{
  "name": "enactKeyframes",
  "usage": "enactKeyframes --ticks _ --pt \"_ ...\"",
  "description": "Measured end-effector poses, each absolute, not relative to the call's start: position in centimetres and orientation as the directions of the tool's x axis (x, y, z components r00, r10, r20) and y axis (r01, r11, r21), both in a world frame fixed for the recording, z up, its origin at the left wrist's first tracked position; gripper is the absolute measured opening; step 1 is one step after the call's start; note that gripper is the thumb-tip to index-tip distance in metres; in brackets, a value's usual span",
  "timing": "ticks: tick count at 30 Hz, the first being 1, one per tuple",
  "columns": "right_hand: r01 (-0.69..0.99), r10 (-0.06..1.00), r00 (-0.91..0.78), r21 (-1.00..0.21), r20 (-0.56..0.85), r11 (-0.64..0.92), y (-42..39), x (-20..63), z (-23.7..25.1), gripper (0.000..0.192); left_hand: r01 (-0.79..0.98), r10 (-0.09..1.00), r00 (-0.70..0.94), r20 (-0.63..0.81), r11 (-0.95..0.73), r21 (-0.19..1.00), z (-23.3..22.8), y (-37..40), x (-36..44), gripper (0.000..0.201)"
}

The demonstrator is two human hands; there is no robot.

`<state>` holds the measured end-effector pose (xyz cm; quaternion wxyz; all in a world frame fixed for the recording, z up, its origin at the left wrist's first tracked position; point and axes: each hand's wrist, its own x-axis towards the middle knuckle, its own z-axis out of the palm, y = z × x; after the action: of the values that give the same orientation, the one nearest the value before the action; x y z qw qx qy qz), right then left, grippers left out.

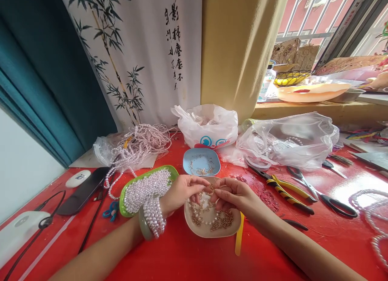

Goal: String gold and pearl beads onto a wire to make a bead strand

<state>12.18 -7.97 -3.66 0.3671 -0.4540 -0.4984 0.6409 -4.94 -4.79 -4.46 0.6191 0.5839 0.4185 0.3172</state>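
Note:
My left hand (184, 192) and my right hand (232, 194) meet above a beige tray (212, 233), fingertips pinched close together. Between them runs a thin strand of small gold beads (211, 187); its exact ends are hidden by my fingers. Gold beads (222, 220) and white pearl beads lie in the tray below. Several loops of pearl beads (154, 216) and a pale green bangle (145, 223) circle my left wrist. Beside that wrist is a green tray (121, 206) heaped with loose pearl beads (145, 192).
Behind my hands sits a blue tray (201, 151) with small metal pieces. Pearl strands (142, 141) pile up at left. Plastic bags (209, 127) stand at the back. Pliers (291, 194) and scissors (329, 200) lie right, with a yellow strip (239, 238) nearer.

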Motion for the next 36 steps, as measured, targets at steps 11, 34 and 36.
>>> enactKeyframes --ticks 11,34,36 --pt "0.079 0.927 -0.285 -0.97 -0.243 -0.23 -8.5 11.5 -3.1 0.022 0.005 0.883 0.44 -0.165 0.181 0.983 -4.5 -4.8 -5.3 0.023" --pt "0.369 0.975 -0.199 -0.929 -0.101 -0.021 -8.4 11.1 -4.2 0.011 0.012 0.887 0.431 -0.169 0.181 0.983 -4.4 -4.7 -5.3 0.026" --pt "0.391 0.979 -0.19 -0.92 -0.071 0.009 -8.3 11.0 -4.3 0.012 0.019 0.887 0.426 -0.179 0.189 0.982 -4.4 -4.7 -5.3 0.027"
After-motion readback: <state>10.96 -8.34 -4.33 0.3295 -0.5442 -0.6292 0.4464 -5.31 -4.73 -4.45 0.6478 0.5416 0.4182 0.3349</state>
